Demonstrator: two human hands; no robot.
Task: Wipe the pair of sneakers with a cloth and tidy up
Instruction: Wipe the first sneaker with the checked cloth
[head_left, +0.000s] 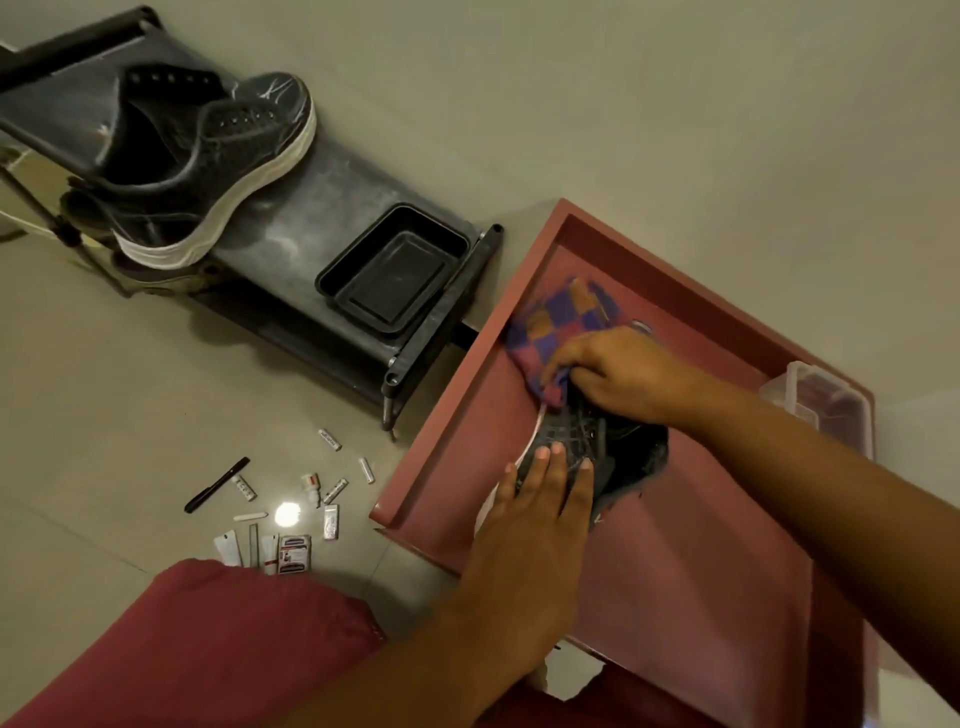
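A dark sneaker (582, 457) is steadied on the pink tray table (675, 545) by the left hand (540, 499), fingers spread flat, while a checkered cloth (556, 327) is pinched against its toe by the right hand (618, 374) — the second sneaker (208, 166) is left on the black rack (311, 208).

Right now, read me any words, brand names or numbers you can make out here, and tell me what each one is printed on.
No text here can be read.
Small box on the floor: red and white print, too blurred.
Small tubes on the floor: dark lettering, too small.
Sneaker on the rack: no label visible.
Checked cloth: pattern only.
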